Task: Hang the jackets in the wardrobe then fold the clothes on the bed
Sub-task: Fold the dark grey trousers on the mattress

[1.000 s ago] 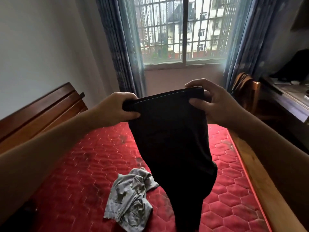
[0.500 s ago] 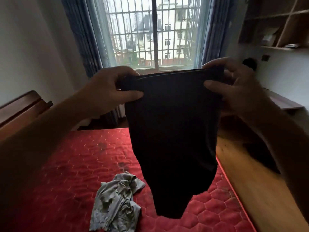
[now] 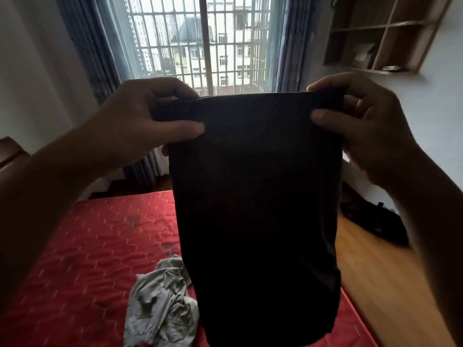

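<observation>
While both arms reach forward in the head view, the left hand (image 3: 140, 126) pinches the top left corner of a black garment (image 3: 255, 196), thumb on the front of the cloth and fingers curled over the upper edge. The right hand (image 3: 363, 131) pinches the top right corner likewise, thumb pressed on the front face. Held by that edge, the black garment hangs straight down in the air above the red mattress (image 3: 87, 246). A crumpled grey garment (image 3: 160, 304) lies on the red mattress, just left of the hanging cloth. Behind stands a barred window (image 3: 200, 41) with blue curtains (image 3: 82, 46); a wooden shelf unit (image 3: 375, 33) is on the right wall, and a dark bundle (image 3: 375, 221) lies on the wooden floor (image 3: 375, 271) beside the red mattress
</observation>
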Tool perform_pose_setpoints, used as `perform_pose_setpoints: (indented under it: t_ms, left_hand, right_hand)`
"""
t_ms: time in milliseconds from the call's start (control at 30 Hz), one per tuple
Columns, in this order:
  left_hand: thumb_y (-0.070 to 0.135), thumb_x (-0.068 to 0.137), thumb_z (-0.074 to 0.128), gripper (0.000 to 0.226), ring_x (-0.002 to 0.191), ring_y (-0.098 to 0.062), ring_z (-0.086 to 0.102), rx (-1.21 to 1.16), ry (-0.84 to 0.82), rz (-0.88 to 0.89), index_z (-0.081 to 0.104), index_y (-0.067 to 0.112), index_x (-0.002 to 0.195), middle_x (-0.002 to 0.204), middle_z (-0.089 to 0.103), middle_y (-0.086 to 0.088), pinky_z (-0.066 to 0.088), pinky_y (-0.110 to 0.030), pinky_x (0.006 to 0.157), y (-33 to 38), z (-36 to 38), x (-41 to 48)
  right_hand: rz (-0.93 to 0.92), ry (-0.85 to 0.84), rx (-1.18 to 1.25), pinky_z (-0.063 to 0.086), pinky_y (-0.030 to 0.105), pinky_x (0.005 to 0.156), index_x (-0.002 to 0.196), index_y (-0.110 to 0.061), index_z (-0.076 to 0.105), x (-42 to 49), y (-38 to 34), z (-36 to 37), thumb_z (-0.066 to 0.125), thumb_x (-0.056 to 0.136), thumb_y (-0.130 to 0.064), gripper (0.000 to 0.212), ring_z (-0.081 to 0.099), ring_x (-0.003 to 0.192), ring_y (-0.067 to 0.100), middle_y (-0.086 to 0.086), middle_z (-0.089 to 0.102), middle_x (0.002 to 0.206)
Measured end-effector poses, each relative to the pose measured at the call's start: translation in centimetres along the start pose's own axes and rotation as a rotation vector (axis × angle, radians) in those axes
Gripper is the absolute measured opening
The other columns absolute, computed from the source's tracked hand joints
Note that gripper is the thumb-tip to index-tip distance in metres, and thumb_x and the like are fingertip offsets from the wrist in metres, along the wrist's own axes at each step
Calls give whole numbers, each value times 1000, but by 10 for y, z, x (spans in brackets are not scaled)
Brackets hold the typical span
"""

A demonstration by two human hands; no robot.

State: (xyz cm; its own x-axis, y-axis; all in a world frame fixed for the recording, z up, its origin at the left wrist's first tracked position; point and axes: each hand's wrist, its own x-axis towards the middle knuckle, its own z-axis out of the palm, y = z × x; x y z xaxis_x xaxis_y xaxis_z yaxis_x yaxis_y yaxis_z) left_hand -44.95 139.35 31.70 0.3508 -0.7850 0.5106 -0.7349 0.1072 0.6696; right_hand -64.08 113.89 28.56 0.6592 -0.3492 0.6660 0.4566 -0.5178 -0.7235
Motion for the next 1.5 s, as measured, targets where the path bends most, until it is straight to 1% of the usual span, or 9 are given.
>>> perform_pose_setpoints:
  t_ms: [333,500,700,867,1033,1133,1233,1400,1500]
  left_hand:
    - [35,71,79,26,74,-2,69,78,-16,-166,71,34,96,88,74,9,57,-18,66,-90,68,78]
    - [10,79,83,25,63,9,59,261,-66,-259,67,23,92,75,66,26,45,-5,62,-175,123,109]
    - [15,79,83,22,78,-5,65,405,-212,-450,67,22,93,84,67,13,55,-30,75,-293,193,91]
    - [4,83,76,20,56,-13,69,287,-247,-659,62,18,85,79,70,-4,59,-38,57,-379,250,57]
    - [-2,85,71,25,60,-19,72,128,-214,-816,61,20,79,67,71,-4,60,-46,58,-457,301,28]
    - [0,82,74,17,69,-15,72,79,-221,-838,67,15,85,73,72,1,59,-46,71,-495,326,7]
    - [3,82,76,18,82,-20,71,27,-206,-859,70,17,92,83,74,1,56,-46,80,-531,340,-1]
    - [-4,86,69,23,88,-17,69,84,-95,-785,72,9,104,95,73,-4,54,-41,88,-593,338,43]
    - [-7,87,65,41,123,-29,59,137,-33,-746,64,4,126,131,59,-19,47,-44,106,-641,318,104]
  right_hand:
    - [179,-74,14,57,24,71,113,-28,65,37,132,-46,71,90,-7,33,72,95,14,-1,73,103]
    - [307,-223,-169,52,21,76,113,-16,65,55,243,-59,75,87,-6,30,68,87,2,-4,71,97]
    - [453,-437,-487,53,38,79,98,-19,68,29,375,-36,78,84,-18,17,66,81,18,-5,69,86]
    - [838,-349,-279,58,43,45,85,-19,62,-23,463,-2,66,85,3,23,71,57,25,7,67,75]
    - [1053,-251,-151,61,58,67,82,-25,63,-76,537,20,55,84,15,41,69,69,31,9,63,81]
    - [1044,-285,-189,58,56,83,87,-21,68,-103,578,25,58,79,14,37,67,80,25,2,68,82]
    - [1025,-322,-225,56,51,85,90,-19,70,-107,611,29,62,77,12,34,64,81,17,-5,68,80]
    - [890,-323,-264,45,18,77,94,-19,67,-47,674,54,61,77,11,35,58,85,11,-9,66,85]
    - [850,-303,-164,42,7,77,123,-13,61,20,717,76,58,82,11,48,57,96,11,-2,62,109]
